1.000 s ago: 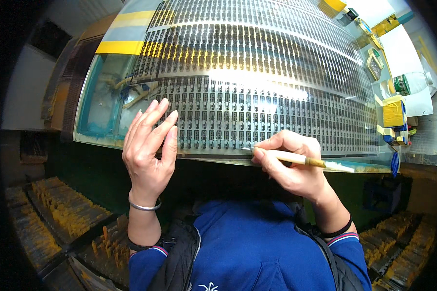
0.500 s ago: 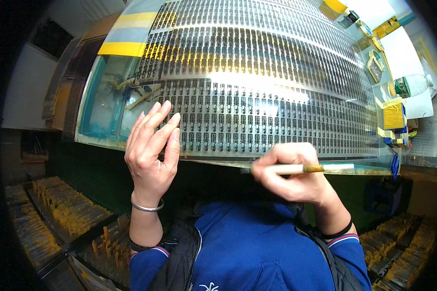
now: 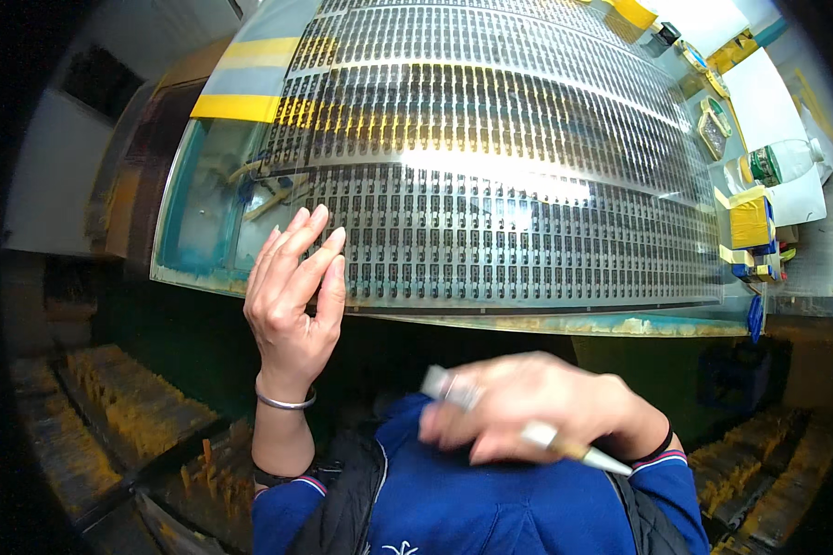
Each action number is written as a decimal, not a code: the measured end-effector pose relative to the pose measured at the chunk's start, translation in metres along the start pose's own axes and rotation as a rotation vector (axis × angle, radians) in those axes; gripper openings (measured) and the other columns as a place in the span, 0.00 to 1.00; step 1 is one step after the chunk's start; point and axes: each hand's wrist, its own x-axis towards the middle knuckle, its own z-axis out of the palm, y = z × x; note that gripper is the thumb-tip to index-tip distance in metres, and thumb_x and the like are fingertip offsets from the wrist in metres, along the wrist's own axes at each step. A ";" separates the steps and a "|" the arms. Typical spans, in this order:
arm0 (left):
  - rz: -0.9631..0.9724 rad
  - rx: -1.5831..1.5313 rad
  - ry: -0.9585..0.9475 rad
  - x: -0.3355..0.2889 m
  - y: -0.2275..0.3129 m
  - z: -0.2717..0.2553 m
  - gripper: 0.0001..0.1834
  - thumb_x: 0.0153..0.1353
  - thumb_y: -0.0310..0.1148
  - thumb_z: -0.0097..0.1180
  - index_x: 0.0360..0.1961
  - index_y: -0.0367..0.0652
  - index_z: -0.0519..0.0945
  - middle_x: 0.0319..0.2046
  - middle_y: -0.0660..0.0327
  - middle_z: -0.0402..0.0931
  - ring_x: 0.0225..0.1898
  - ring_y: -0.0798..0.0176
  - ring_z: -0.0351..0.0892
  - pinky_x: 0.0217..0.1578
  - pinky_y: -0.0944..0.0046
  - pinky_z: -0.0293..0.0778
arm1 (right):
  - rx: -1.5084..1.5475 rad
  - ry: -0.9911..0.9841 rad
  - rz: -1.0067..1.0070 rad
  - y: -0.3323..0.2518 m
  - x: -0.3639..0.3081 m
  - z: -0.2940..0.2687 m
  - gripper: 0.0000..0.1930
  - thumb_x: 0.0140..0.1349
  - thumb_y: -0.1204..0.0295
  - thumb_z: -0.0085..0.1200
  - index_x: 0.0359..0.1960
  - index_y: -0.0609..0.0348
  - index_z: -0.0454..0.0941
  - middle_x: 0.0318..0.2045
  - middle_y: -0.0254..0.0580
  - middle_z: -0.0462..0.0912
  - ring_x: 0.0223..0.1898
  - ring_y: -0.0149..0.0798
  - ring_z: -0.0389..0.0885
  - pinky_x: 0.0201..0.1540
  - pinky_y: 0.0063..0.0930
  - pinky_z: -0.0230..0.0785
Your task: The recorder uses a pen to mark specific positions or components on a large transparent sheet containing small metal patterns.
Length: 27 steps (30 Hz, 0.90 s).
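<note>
My left hand (image 3: 296, 287) lies with fingers stretched out at the near left of a clear sheet (image 3: 528, 250) covered with rows of small dark rectangular patterns. Its fingertips rest on or just above the sheet's edge; contact is hard to tell. My right hand (image 3: 537, 407) is closed round a slim brush-like tool (image 3: 578, 450) and hovers in front of my chest, short of the table edge. The tool's white, tapered end sticks out behind the hand, and a greyish flat end shows ahead of the fingers. Motion blurs this hand, so the tip's exact kind cannot be made out.
The sheet lies on a glass-topped table (image 3: 194, 199) with yellow strips (image 3: 236, 107) at the far left. On the right stand a clear plastic bottle (image 3: 787, 162), a yellow-wrapped block (image 3: 750, 222) and a small tray (image 3: 713, 128). Racks of yellowish pieces (image 3: 134, 398) flank me below.
My right hand has come back from the table edge toward my chest, the tool still in it and its rear end tipped downward. The left hand has barely moved.
</note>
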 end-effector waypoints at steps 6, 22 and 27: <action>0.003 -0.003 0.013 -0.003 -0.001 0.000 0.13 0.60 0.24 0.55 0.46 0.39 0.83 0.53 0.52 0.78 0.59 0.50 0.74 0.63 0.50 0.62 | -0.380 0.763 0.096 -0.009 0.011 -0.043 0.14 0.71 0.72 0.41 0.53 0.65 0.72 0.56 0.55 0.75 0.61 0.45 0.72 0.65 0.36 0.59; 0.014 0.002 0.025 0.000 -0.003 0.000 0.13 0.59 0.24 0.56 0.45 0.39 0.84 0.51 0.52 0.79 0.57 0.49 0.76 0.61 0.49 0.64 | -0.271 0.687 0.358 0.007 0.030 -0.032 0.09 0.64 0.74 0.54 0.41 0.67 0.82 0.28 0.38 0.83 0.29 0.23 0.78 0.32 0.18 0.71; 0.019 -0.009 0.020 0.001 -0.003 0.000 0.13 0.58 0.24 0.56 0.44 0.39 0.84 0.51 0.51 0.79 0.57 0.48 0.76 0.60 0.49 0.65 | -0.180 0.869 0.374 0.017 0.036 -0.024 0.05 0.59 0.77 0.58 0.33 0.67 0.82 0.23 0.37 0.82 0.26 0.22 0.78 0.30 0.18 0.71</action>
